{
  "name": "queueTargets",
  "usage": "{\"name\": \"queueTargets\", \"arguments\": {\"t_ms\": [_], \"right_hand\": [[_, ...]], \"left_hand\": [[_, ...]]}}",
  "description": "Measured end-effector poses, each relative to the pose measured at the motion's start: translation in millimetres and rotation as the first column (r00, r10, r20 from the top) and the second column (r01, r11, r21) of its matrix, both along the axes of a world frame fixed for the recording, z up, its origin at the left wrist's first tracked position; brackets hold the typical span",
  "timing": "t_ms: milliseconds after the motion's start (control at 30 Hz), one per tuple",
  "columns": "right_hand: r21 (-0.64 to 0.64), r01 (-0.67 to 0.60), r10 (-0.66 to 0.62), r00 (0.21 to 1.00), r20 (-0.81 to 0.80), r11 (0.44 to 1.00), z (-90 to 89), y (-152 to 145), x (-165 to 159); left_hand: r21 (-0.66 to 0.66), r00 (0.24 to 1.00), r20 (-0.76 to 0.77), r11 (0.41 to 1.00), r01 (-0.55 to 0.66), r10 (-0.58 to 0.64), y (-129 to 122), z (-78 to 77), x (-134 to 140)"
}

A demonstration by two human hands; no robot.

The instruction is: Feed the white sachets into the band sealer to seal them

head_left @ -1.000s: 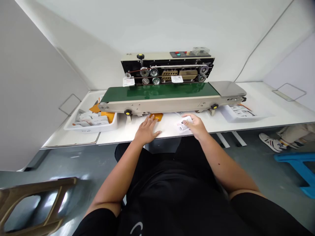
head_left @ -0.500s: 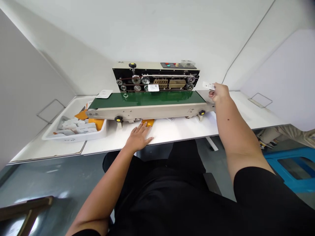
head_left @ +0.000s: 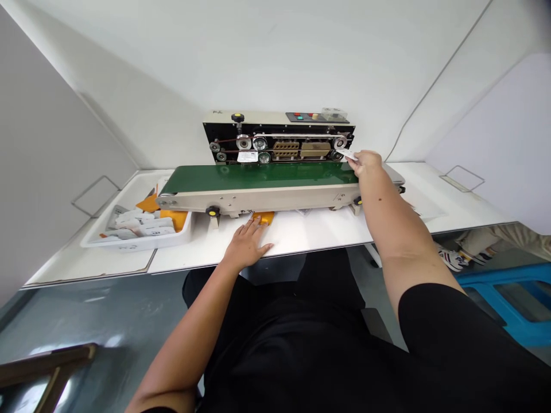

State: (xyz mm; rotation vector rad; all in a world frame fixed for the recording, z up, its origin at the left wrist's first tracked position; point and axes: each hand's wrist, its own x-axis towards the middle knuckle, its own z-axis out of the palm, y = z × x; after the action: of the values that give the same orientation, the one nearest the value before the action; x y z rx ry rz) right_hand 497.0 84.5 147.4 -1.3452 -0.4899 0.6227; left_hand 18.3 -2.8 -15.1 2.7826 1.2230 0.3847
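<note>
My left hand (head_left: 246,245) lies with its fingers stretched out on the white table, fingertips on an orange packet (head_left: 263,218) that shows under the conveyor's front edge. At the right end of a band sealer (head_left: 279,117), my right hand (head_left: 367,162) pinches a small white packet (head_left: 348,154) and holds its edge at the rollers. A second white packet (head_left: 247,156) with print on it hangs from the rollers at the sealer's left side. Below the rollers runs the green conveyor belt (head_left: 258,176).
To the left stands a white bin (head_left: 181,236) with several white and orange packets. A clear item (head_left: 303,212) lies under the conveyor. On the right are a blue stool (head_left: 508,281) and another person's shoes (head_left: 454,258). A brown wooden frame (head_left: 51,361) stands lower left.
My right hand has brought its packet leftward to the rollers. The packet in the sealer has travelled left. The white packet at the belt's left end no longer shows there. My left hand stays put.
</note>
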Motion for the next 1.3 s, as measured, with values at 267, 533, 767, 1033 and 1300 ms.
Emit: {"name": "queueTargets", "arguments": {"t_ms": [267, 533, 767, 1033, 1300], "right_hand": [[-0.168, 0.094, -0.080, 0.993, 0.092, 0.981, -3.6, 17.0, -10.5], [0.363, 0.081, -0.352, 0.506, 0.788, 0.928, -59.7, -67.5, -118.1], [-0.351, -0.659, 0.533, 0.090, 0.841, 0.665, -161.2, -143.9, -241.7], [-0.182, -0.804, 0.704, 0.357, 0.614, 0.567, -166.3, -149.7, -228.3], [0.237, -0.494, 0.523, 0.849, -0.074, 0.836, -173.0, -141.1, -209.7]], "left_hand": [[-0.013, 1.000, -0.014, 1.000, -0.007, 0.007, -1.7, 2.6, 0.3], [-0.062, 0.999, -0.001, 0.997, 0.042, -0.042, -6.8, 7.8, -2.0], [-0.133, 0.919, 0.236, 0.926, 0.352, -0.316, -4.1, 16.7, -20.3], [-0.243, 0.814, 0.578, 0.942, 0.233, -0.052, -0.2, 15.4, -33.0], [-0.164, 0.830, 0.540, 0.949, 0.268, -0.141, 1.7, 12.3, -32.4]]}}
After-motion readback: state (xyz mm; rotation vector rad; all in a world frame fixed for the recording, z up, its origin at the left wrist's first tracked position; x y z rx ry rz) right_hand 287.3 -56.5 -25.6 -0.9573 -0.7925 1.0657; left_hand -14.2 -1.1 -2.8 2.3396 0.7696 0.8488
